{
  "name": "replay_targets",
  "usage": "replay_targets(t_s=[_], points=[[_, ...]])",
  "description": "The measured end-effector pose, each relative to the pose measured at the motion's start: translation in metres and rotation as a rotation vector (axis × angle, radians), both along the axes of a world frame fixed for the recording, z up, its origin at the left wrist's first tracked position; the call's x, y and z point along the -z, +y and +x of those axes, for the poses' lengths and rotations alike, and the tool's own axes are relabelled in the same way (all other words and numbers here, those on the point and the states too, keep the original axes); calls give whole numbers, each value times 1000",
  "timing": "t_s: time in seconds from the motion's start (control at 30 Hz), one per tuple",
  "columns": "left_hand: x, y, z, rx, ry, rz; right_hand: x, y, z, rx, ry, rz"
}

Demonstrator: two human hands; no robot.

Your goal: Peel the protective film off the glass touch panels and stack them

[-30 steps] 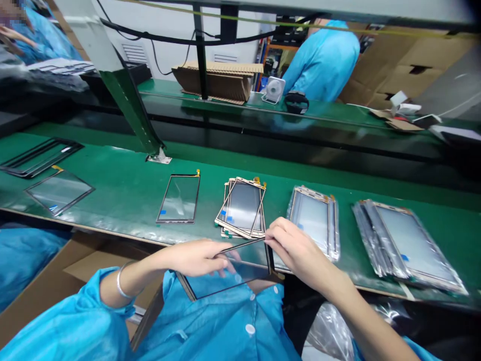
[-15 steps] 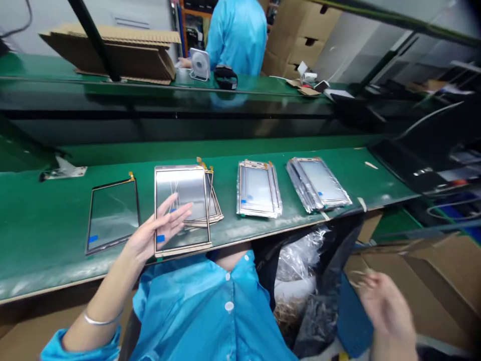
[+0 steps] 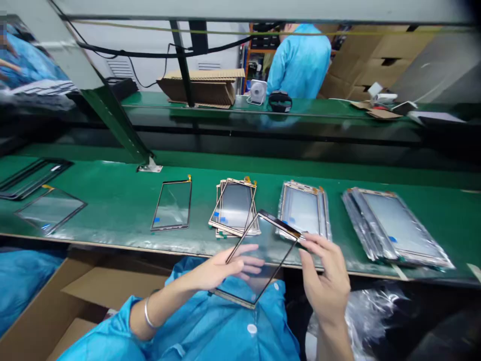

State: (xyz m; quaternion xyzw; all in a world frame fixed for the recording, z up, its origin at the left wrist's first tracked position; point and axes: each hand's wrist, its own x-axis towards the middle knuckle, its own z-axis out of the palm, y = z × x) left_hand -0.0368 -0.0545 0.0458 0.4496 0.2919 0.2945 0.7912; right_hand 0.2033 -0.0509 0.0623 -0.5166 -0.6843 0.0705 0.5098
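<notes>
A clear touch panel (image 3: 265,260) with a dark border is held tilted above the bench's front edge. My left hand (image 3: 235,265) grips its left side, with the fingers behind the glass and the thumb at the edge. At its upper right corner, by the dark strip, my right hand (image 3: 326,273) pinches it. Just behind lies a loose stack of framed panels (image 3: 236,200) with blue tabs and orange connectors. A single dark-bordered panel (image 3: 172,204) rests left of that stack.
Plastic-wrapped panels (image 3: 304,203) and a larger wrapped stack (image 3: 404,220) lie to the right on the green bench (image 3: 116,210). Another panel (image 3: 52,210) and black frames (image 3: 32,175) are at the far left. Below are an open cardboard box (image 3: 93,281) and clear plastic wrap (image 3: 372,316).
My right hand has come from the lower right, beside the cardboard box, to the panel's corner. The panel has been raised off the stack area and tilted. My view has turned left.
</notes>
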Motion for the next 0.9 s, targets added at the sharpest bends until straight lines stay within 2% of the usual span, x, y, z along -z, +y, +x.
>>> replay_targets(t_s=[0.03, 0.1, 0.2, 0.27, 0.47, 0.9], points=[[-2, -4, 0, 5, 18, 16, -13, 10, -11, -61, -20, 11], [-8, -11, -3, 21, 63, 46, -31, 24, -26, -213, -47, -91], [-18, -16, -7, 47, 135, 99, -41, 36, -34, -415, 10, -381], [-24, -17, -8, 44, 163, 111, -44, 39, -35, -478, 93, -513], [-28, -18, -13, 66, 167, 114, -50, 37, -39, -538, 271, -630], [-25, -23, -22, 70, 195, 172, -52, 37, -49, -497, 321, -683]])
